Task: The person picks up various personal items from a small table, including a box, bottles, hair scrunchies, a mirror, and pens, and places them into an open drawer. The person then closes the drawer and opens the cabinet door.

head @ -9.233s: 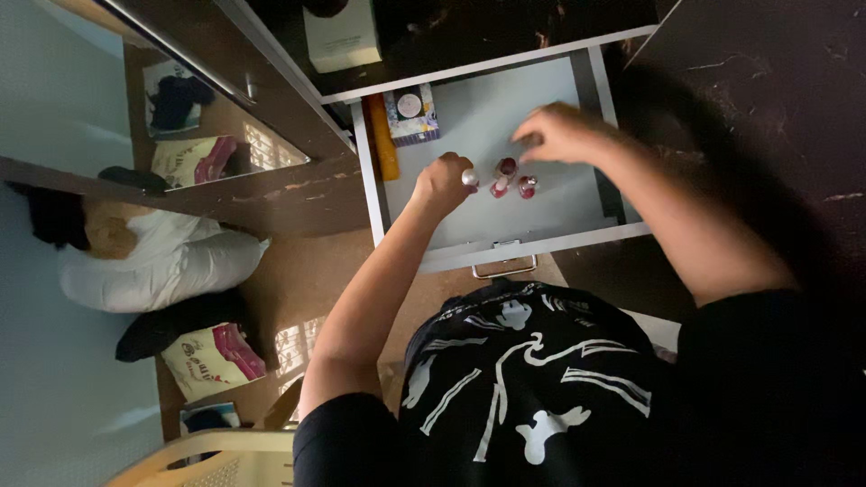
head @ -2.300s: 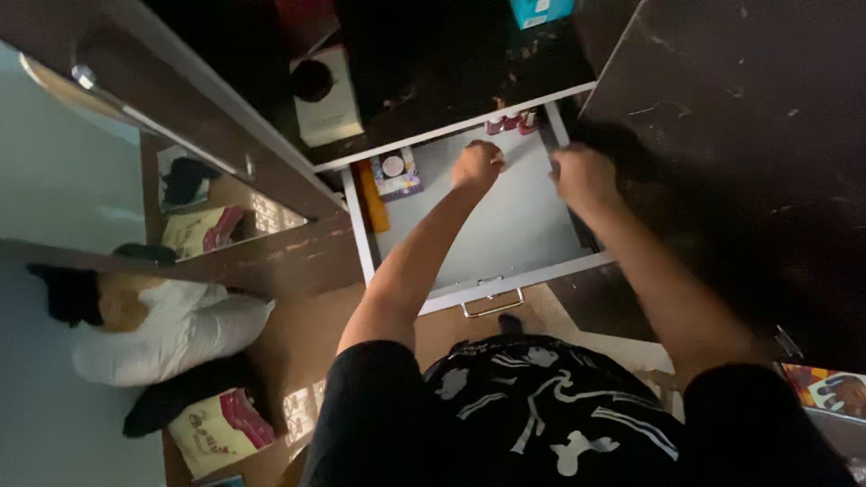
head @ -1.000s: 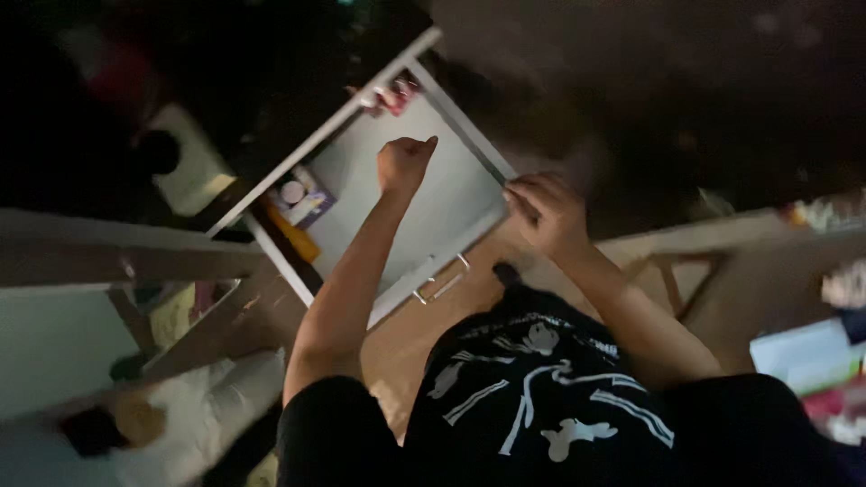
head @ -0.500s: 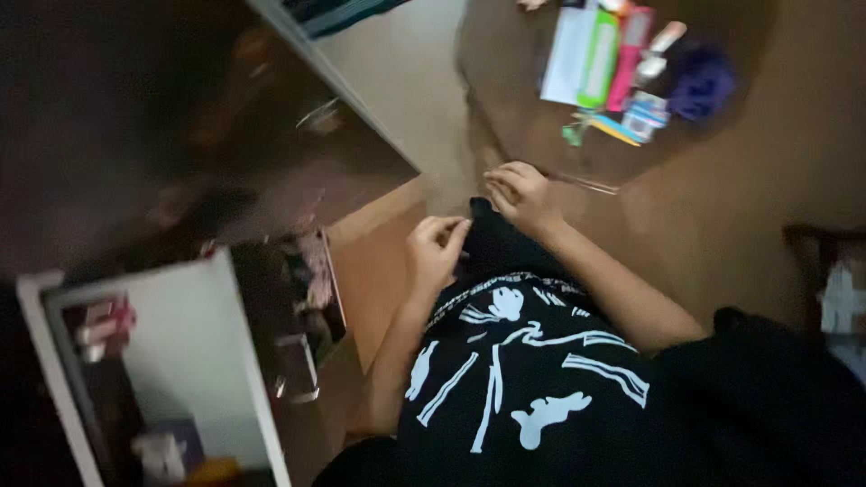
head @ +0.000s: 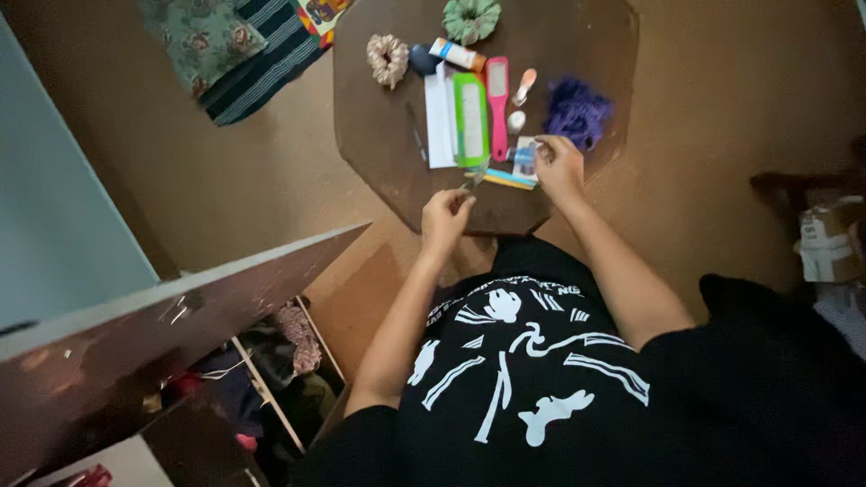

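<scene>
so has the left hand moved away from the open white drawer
Yes. The left hand has left the drawer and now sits at the near edge of the dark wooden octagonal table.

a home bedroom: a low dark round table [head: 379, 153] strewn with hair scrunchies [head: 388, 59] and grooming bits, patterned cloth [head: 236, 41] on the floor beyond it, an open wardrobe [head: 180, 334] of clothes beside it.

The octagonal table [head: 379, 135] looked like matt dark wood; the scrunchies [head: 388, 59] were soft gathered cloth, the green case [head: 470, 119] glossy plastic.
</scene>
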